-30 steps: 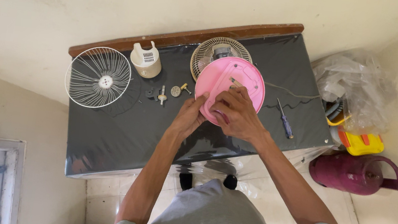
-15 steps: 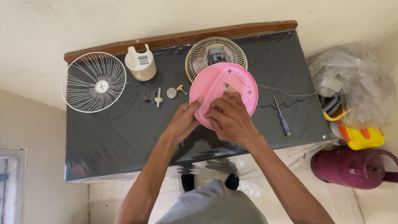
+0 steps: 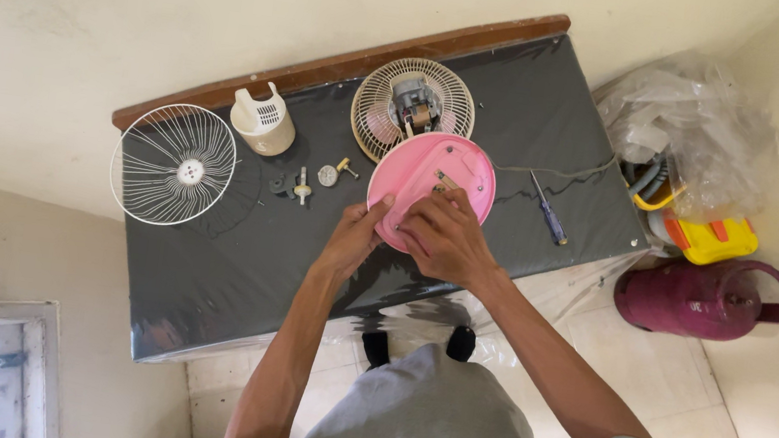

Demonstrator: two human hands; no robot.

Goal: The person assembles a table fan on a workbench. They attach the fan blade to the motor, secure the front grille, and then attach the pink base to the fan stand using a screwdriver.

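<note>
A round pink fan base (image 3: 434, 180) is held tilted over a dark grey table (image 3: 205, 266). My left hand (image 3: 355, 237) grips its left rim. My right hand (image 3: 446, 239) lies on its lower face, fingers curled over it near a small metal part. Just behind the base lies a cream rear fan guard with the motor (image 3: 413, 108) in its middle. A screwdriver (image 3: 549, 211) rests on the table to the right of my right hand.
A white wire front guard (image 3: 174, 164) hangs over the table's left end. A cream motor cover (image 3: 263, 120) and small loose parts (image 3: 310, 180) lie beside it. On the floor at right stand a maroon jug (image 3: 706, 300), a yellow object (image 3: 709, 238) and a clear plastic bag (image 3: 692, 132).
Both hands and the pink base keep the same hold; the base has tilted slightly. The view shifted a little.
</note>
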